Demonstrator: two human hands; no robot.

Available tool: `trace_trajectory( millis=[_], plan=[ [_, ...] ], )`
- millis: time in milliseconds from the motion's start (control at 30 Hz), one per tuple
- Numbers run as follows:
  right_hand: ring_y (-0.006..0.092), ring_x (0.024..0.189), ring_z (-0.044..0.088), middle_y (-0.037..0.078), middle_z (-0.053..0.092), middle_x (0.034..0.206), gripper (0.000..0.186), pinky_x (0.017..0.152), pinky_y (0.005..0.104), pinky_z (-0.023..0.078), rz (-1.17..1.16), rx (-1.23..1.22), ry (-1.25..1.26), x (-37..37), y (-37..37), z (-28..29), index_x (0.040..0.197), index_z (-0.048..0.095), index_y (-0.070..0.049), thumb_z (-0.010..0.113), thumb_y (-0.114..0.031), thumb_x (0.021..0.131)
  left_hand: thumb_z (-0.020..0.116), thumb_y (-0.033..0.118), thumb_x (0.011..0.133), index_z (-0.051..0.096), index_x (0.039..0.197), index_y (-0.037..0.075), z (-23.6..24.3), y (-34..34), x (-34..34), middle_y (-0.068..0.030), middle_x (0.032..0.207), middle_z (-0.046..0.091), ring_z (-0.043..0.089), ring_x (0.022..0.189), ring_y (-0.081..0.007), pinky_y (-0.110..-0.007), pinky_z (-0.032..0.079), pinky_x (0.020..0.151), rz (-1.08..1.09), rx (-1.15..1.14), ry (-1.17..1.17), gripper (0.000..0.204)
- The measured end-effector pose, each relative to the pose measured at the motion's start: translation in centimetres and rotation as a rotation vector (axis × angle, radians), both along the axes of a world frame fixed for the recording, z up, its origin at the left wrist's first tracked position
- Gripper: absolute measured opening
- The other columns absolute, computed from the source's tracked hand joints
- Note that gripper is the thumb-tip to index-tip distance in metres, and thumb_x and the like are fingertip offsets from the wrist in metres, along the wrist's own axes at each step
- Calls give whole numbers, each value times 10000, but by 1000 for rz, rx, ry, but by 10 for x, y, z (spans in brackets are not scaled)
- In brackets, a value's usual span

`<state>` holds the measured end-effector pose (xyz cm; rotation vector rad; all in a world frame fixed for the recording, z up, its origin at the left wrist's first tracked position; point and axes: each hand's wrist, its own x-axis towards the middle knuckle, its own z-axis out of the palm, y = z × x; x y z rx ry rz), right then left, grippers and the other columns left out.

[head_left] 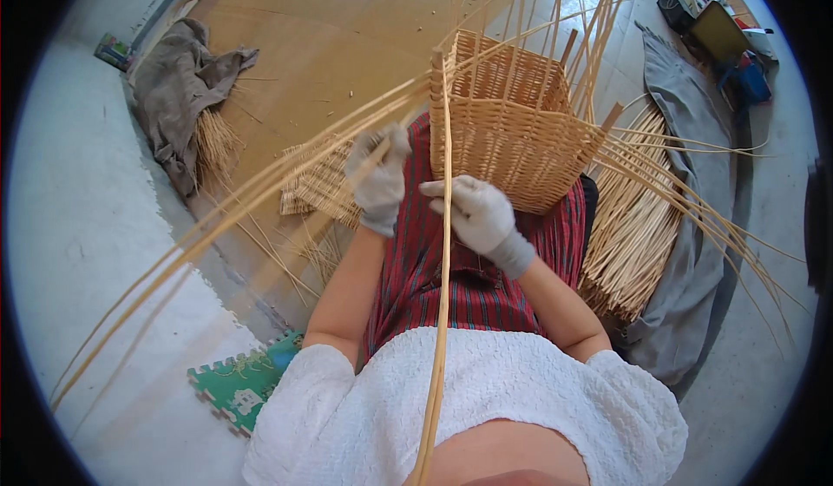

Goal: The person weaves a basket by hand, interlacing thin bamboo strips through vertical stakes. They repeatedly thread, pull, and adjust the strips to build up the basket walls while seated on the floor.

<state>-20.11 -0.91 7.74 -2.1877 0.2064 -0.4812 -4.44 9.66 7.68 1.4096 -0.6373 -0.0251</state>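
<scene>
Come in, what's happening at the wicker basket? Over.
Left hand blurred, grip unclear. Right hand at a long strand. Wicker basket unfinished. Loose strands jutting out both sides.

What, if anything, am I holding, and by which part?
Left hand: apparently a blurred cane, exact place unclear. Right hand: fingers at a long cane, partway along; whether gripped can't be told.

Tan wicker basket, open-topped, tilted on lap; long pale canes fanning loose from its walls.
</scene>
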Motion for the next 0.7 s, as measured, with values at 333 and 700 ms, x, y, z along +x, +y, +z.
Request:
trace_trajectory(
  millis=[333,700],
  plan=[
    [307,846,724,103,712,874,357,824,418,567,572,-271,94,24,34,54,826,682,-99,796,-434,778,662,30,955,621,1308,11,83,-11,0,-86,975,716,682,938,-194,-410,561,990,-470,169,-442,355],
    [79,576,464,-44,477,649,285,736,312,514,-130,723,-637,8,-155,2,1104,628,-34,502,-289,1122,429,260,1134,560,1253,-13,-22,-5,-18,-101,989,667,621,887,-177,-431,532,1018,-77,-195,1,325]
  ],
)
